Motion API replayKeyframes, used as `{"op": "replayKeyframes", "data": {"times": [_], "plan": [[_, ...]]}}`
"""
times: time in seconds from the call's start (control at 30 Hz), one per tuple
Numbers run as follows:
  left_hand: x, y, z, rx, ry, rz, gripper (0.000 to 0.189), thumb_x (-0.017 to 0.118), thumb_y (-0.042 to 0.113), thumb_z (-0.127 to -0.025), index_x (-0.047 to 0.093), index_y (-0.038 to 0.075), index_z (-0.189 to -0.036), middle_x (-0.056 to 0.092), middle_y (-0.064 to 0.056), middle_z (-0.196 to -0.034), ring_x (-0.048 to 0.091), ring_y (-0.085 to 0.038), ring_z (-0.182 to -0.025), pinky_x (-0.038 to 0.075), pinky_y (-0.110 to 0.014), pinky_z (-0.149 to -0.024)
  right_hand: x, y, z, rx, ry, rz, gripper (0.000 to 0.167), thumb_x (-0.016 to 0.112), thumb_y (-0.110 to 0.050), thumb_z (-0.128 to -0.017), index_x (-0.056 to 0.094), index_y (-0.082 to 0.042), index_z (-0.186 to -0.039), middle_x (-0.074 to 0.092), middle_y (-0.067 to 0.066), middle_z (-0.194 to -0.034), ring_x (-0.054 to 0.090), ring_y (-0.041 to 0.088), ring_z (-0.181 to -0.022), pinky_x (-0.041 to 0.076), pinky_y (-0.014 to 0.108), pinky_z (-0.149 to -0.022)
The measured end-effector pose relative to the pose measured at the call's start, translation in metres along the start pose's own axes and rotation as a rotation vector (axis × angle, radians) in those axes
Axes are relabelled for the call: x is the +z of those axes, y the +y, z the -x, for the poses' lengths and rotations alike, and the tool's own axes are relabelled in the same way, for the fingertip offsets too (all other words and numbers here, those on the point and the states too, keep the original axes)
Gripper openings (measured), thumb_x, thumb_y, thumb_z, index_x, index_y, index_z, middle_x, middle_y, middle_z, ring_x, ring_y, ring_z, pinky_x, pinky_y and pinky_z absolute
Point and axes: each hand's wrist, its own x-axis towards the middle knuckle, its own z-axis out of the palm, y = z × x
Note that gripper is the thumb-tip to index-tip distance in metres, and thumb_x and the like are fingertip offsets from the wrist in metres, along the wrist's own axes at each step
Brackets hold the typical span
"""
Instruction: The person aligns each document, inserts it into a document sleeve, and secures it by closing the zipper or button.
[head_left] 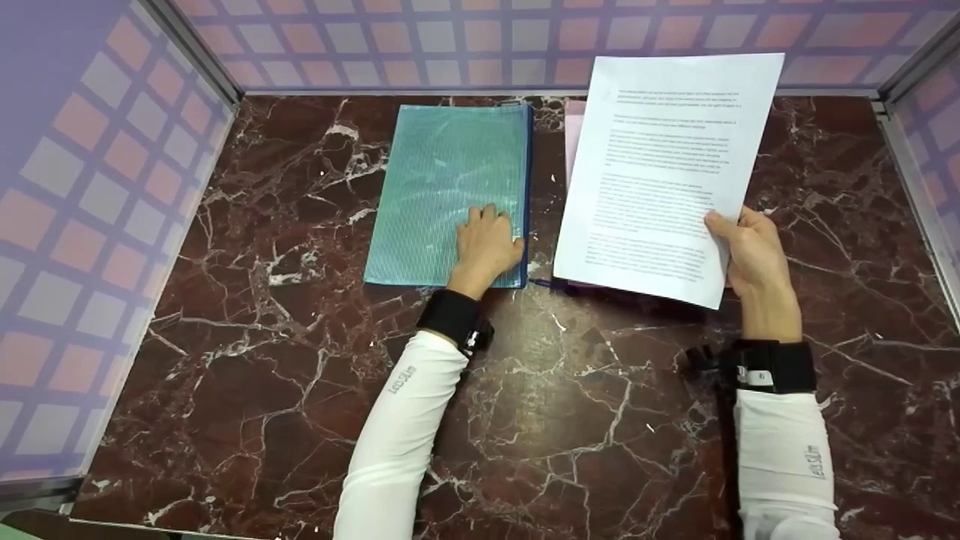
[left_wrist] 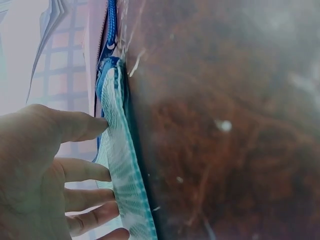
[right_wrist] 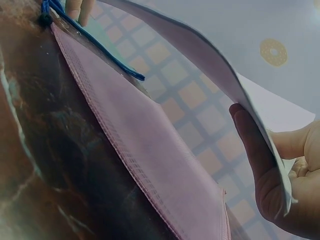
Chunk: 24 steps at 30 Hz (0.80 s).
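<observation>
A teal mesh zip pouch [head_left: 439, 176] with a dark blue zip edge lies flat on the table. My left hand [head_left: 487, 241] rests on its lower right part; in the left wrist view the spread fingertips [left_wrist: 102, 172] touch the mesh surface. To the right, my right hand [head_left: 756, 251] holds a stack of printed paper [head_left: 660, 165] by its lower right edge, thumb on top and fingers beneath. The paper is raised over a pink zip pouch [right_wrist: 130, 115] and hides most of it in the head view. In the right wrist view the stack bends upward.
A blue zip cord [right_wrist: 107, 47] trails from the pink pouch's corner toward the teal one. Both pouches lie on a dark red marbled table [head_left: 300, 405]. Checked panels [head_left: 420, 45] wall in the back and the sides.
</observation>
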Motion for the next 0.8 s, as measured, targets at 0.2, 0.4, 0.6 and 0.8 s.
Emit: {"op": "replayKeyframes", "data": {"times": [0.2,0.4,0.6,0.8], "plan": [[-0.0025,0.0044,-0.0008,-0.015,-0.011,-0.007,0.039,0.056,0.041,-0.097,0.067,0.008,-0.113,0.053,-0.012,-0.141,0.046,-0.031,-0.128,0.047,-0.048,-0.102,0.0003,0.0002,0.0000,-0.006,-0.024,-0.018,0.033,0.058,-0.007,-0.097,0.058,-0.003,-0.130,0.077,0.004,-0.100,0.075,0.018,-0.082,0.062,0.027,-0.068],[-0.0028,0.0024,-0.0023,-0.017,-0.005,0.007,0.038,0.058,0.043,-0.096,0.069,0.008,-0.109,0.054,-0.012,-0.140,0.046,-0.031,-0.128,0.047,-0.047,-0.102,0.0022,-0.0010,0.0001,-0.001,-0.033,-0.024,0.041,0.059,-0.006,-0.097,0.051,0.003,-0.136,0.077,0.004,-0.100,0.075,0.018,-0.082,0.061,0.027,-0.068],[-0.0022,0.0023,-0.0017,-0.020,0.011,0.015,0.041,0.058,0.045,-0.095,0.069,0.008,-0.111,0.055,-0.012,-0.138,0.047,-0.030,-0.128,0.048,-0.047,-0.102,0.0031,-0.0012,0.0004,0.003,-0.011,-0.007,0.039,0.060,-0.007,-0.096,0.052,0.004,-0.134,0.078,0.004,-0.097,0.075,0.017,-0.081,0.061,0.026,-0.067],[-0.0019,0.0063,-0.0015,-0.041,0.016,0.009,0.040,0.059,0.044,-0.094,0.069,0.008,-0.108,0.057,-0.013,-0.135,0.048,-0.030,-0.125,0.048,-0.047,-0.100,0.0042,0.0003,0.0002,0.003,0.001,0.016,0.040,0.060,-0.008,-0.097,0.053,0.004,-0.133,0.078,0.002,-0.096,0.075,0.016,-0.081,0.061,0.026,-0.067]]}}
